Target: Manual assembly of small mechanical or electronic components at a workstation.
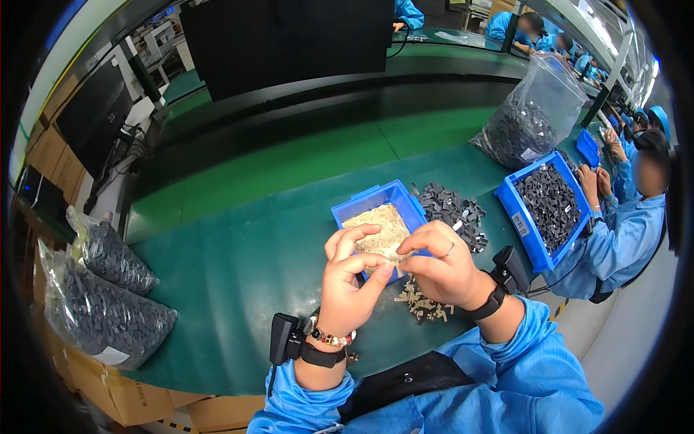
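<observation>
Both my hands meet over the near edge of a blue bin (410,205) that holds many small cream-coloured pieces (383,224). My left hand (350,278) pinches thumb against forefinger, and whatever sits between the tips is too small to name. Close beside it, my right hand (441,267) also has its thumb and forefinger pressed together, with the tips almost touching the left ones. Below my right hand lies a loose scatter of tan and dark small pieces (426,307). Behind the right hand, a heap of small black parts (452,210) rests on the green table mat.
A larger blue bin (531,231) full of black parts stands at the right, with a big clear bag (524,123) of them behind. Two more filled bags (108,311) lie at the left. A dark panel (289,43) hangs ahead. Co-workers in blue (622,239) sit along the right.
</observation>
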Demonstrator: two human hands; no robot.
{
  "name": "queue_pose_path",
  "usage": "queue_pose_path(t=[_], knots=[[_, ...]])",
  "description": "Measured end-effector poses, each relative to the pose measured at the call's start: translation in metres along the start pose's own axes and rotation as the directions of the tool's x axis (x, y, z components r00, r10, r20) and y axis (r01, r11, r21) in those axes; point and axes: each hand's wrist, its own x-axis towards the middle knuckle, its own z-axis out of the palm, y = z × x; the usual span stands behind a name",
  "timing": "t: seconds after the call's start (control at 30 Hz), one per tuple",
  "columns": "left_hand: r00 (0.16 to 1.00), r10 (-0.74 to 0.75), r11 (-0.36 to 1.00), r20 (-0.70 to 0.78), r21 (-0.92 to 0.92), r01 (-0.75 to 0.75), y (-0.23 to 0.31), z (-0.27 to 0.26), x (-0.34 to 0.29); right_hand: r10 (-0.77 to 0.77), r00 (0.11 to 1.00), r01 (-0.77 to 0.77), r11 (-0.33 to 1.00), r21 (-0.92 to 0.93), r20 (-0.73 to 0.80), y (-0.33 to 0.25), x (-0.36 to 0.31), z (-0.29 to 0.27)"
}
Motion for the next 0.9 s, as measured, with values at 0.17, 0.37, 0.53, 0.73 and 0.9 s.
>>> queue_pose_path(t=[0.17, 0.37, 0.53, 0.73, 0.9], knots=[[0.996, 0.01, 1.0, -0.093, -0.006, -0.011, -0.002, 0.001, -0.003, 0.1, 0.993, -0.093, 0.99, 0.104, -0.063, -0.011, 0.004, 0.001], [0.988, 0.077, 0.99, -0.131, 0.131, -0.06, -0.003, 0.005, -0.003, 0.207, 0.978, -0.206, 0.978, 0.04, -0.022, -0.019, 0.005, 0.006], [0.983, 0.107, 0.954, -0.147, 0.293, -0.06, 0.004, 0.009, -0.005, 0.368, 0.928, -0.371, 0.918, 0.139, 0.051, -0.021, 0.007, 0.006], [0.988, 0.08, 0.943, -0.136, 0.332, -0.03, 0.002, 0.01, -0.007, 0.429, 0.899, -0.439, 0.873, 0.211, 0.094, -0.019, 0.008, 0.005], [0.989, 0.071, 0.932, -0.127, 0.361, -0.02, -0.002, 0.01, -0.008, 0.432, 0.901, -0.434, 0.888, 0.155, 0.043, -0.022, 0.01, 0.01]])
